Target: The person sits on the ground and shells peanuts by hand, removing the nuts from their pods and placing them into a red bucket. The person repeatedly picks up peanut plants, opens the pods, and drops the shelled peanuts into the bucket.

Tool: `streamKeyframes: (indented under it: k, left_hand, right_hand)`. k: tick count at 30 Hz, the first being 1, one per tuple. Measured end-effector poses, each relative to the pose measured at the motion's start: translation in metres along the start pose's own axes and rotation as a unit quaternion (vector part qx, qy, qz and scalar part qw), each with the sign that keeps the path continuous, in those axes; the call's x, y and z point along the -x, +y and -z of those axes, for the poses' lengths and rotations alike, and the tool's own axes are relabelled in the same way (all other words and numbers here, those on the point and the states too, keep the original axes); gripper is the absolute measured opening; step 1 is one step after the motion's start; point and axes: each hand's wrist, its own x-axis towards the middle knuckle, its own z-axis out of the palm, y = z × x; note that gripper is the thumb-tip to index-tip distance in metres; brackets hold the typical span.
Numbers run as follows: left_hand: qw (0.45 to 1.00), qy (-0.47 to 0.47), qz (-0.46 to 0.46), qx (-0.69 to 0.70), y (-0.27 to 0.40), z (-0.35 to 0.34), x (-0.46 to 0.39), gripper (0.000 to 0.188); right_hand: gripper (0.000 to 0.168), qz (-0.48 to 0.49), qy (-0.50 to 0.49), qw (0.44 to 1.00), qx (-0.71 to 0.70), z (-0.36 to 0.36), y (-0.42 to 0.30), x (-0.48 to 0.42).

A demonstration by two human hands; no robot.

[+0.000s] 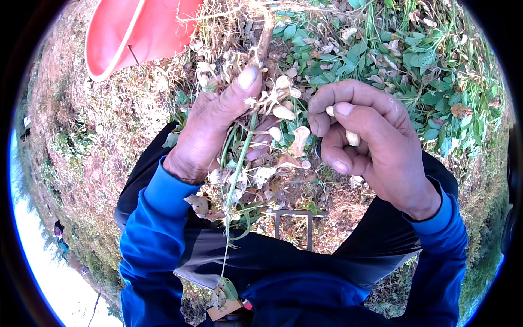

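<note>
My left hand [216, 118] grips an uprooted peanut plant [246, 143], its thumb lying across the stem near the root. Several pale peanut pods [282, 112] hang from the plant just right of that thumb. The green stem and spotted, withered leaves droop toward my lap. To the right, apart from the plant, my right hand [363, 131] is curled with peanut pods [352, 138] pinched between thumb and fingers. Parts of these pods are hidden by the fingers.
A red plastic tub [163, 32] lies at the upper left, partly out of view. Pulled green plants [425, 61] are heaped at the upper right. A metal frame [293, 213] shows between my knees. Dry leaf litter [94, 135] covers the ground. Far left, a person [59, 235] appears small.
</note>
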Motion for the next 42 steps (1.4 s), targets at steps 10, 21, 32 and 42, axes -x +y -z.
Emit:
streamKeyframes:
  k: [10,21,32,42]
  left_hand:
    - [0.993,-0.036,-0.079,-0.078,-0.003,0.0,-0.004,0.043]
    - [0.977,-0.045,-0.155,-0.143,-0.01,-0.01,-0.006,0.038]
    - [0.998,-0.035,0.006,0.046,-0.004,-0.003,0.003,0.053]
    - [0.972,-0.11,0.01,0.209,-0.018,0.025,0.001,0.054]
  right_hand:
    - [0.024,0.062,0.027,0.996,0.051,-0.008,0.023,-0.002]
    - [0.023,0.127,0.08,0.98,0.131,-0.013,0.035,-0.006]
    - [0.018,0.014,-0.032,0.999,0.041,0.0,0.016,-0.006]
    - [0.019,0.008,-0.027,1.0,0.01,-0.003,0.018,-0.005]
